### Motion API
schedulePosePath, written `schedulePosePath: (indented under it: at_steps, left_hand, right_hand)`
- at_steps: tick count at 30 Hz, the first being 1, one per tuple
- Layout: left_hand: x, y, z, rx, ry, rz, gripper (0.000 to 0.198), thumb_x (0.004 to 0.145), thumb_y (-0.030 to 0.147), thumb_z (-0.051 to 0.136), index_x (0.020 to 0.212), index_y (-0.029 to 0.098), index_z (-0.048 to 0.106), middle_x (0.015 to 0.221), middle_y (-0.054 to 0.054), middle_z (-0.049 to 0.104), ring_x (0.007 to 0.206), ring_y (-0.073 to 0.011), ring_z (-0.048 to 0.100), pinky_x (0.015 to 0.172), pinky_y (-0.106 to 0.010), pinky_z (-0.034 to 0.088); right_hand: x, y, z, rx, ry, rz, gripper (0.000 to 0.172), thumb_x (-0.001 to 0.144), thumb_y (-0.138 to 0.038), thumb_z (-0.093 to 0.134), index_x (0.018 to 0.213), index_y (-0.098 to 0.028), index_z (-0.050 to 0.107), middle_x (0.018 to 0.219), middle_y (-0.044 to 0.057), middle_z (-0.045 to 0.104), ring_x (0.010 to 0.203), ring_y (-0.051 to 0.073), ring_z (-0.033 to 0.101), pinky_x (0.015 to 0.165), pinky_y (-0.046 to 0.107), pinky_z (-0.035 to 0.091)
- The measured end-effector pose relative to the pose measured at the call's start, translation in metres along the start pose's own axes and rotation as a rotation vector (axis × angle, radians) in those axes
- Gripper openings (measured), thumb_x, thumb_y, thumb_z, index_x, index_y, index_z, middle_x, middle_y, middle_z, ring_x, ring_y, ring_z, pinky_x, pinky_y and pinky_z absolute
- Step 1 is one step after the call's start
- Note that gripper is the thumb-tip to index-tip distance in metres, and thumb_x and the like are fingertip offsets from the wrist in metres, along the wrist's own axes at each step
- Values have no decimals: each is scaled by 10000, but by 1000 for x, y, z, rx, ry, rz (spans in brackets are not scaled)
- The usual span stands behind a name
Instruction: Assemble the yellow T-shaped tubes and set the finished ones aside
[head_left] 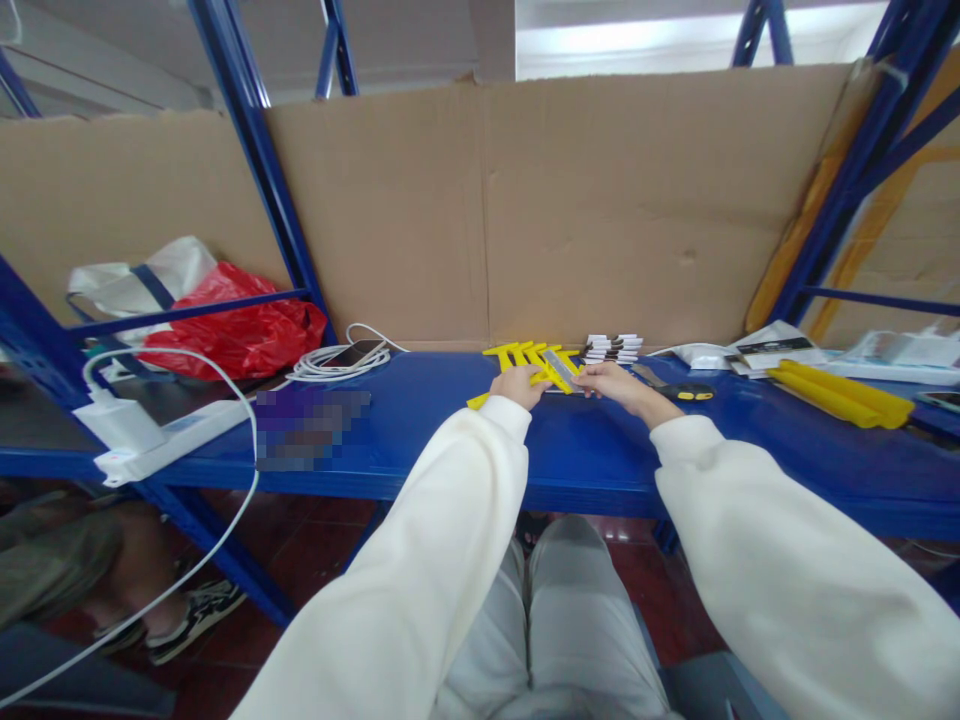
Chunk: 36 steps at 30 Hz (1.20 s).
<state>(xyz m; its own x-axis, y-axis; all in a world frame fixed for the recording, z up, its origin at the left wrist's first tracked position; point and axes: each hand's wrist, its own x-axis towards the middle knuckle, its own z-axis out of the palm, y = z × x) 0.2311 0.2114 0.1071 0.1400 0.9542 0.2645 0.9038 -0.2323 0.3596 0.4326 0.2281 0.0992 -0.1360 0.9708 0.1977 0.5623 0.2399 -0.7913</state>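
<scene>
Both my arms, in white sleeves, reach across a blue shelf (585, 450). My left hand (517, 385) is closed round the handle of a yellow T-shaped scraper (551, 372). My right hand (611, 380) pinches the scraper's head, where a thin grey blade shows. Just behind them lies a row of several more yellow scrapers (519, 351). To the right of that row sits a stack of small white and black pieces (613, 348).
A cardboard sheet (525, 210) walls the back. On the left are a red plastic bag (240, 330), a coiled white cable on a phone (341, 357) and a white power strip (161, 435). Right: a black-yellow tool (679, 388), yellow strips (840, 392), papers. Another person's shoe (195, 618) below left.
</scene>
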Motion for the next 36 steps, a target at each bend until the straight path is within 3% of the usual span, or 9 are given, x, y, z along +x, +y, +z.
schedulePosePath:
  at_steps: [7, 12, 16, 20, 31, 36]
  left_hand:
    - [1, -1, 0, -10, -8, 25, 445, 1056, 444, 679, 1479, 322, 742, 1532, -58, 732, 1446, -248, 661, 1180, -307, 515]
    - [1, 0, -1, -17, -22, 60, 453, 1051, 441, 688, 1480, 304, 745, 1539, -65, 727, 1447, -258, 660, 1184, -312, 514]
    - [0, 1, -2, -12, -35, 81, 443, 1054, 442, 677, 1470, 309, 751, 1525, -56, 738, 1436, -268, 666, 1174, -330, 527]
    - [0, 2, -3, 5, -40, 99, 439, 1068, 418, 655, 1481, 295, 742, 1531, -61, 733, 1431, -270, 670, 1178, -340, 528]
    - [3, -2, 4, 59, -22, 138, 429, 1071, 393, 653, 1478, 286, 736, 1501, -84, 750, 1394, -270, 689, 1167, -368, 538]
    - [-1, 0, 4, 86, -25, 197, 524, 1096, 317, 603, 1619, 299, 602, 1572, -93, 692, 1427, -249, 658, 1182, -343, 513]
  right_hand:
    - [-5, -7, 2, 1, -11, 44, 359, 871, -392, 796, 602, -206, 646, 556, 22, 588, 578, 160, 506, 607, 285, 410]
    - [-7, -9, 5, 68, 27, 89, 249, 907, -221, 719, 678, -211, 622, 554, -4, 580, 555, 143, 529, 551, 249, 376]
    - [-9, -12, 8, 142, 18, 126, 268, 936, -152, 654, 681, -208, 592, 515, -15, 524, 505, 128, 470, 507, 241, 337]
    - [-9, -13, 9, 269, 8, 173, 322, 948, -144, 697, 662, -195, 558, 545, -30, 487, 467, 83, 376, 464, 218, 276]
    - [-8, -5, 11, 375, -48, 210, 323, 947, -166, 774, 690, -175, 578, 555, -32, 497, 439, 51, 334, 413, 175, 228]
    - [-10, -8, 13, 372, -31, 222, 316, 968, -142, 732, 701, -186, 568, 535, -45, 474, 436, 61, 352, 413, 181, 245]
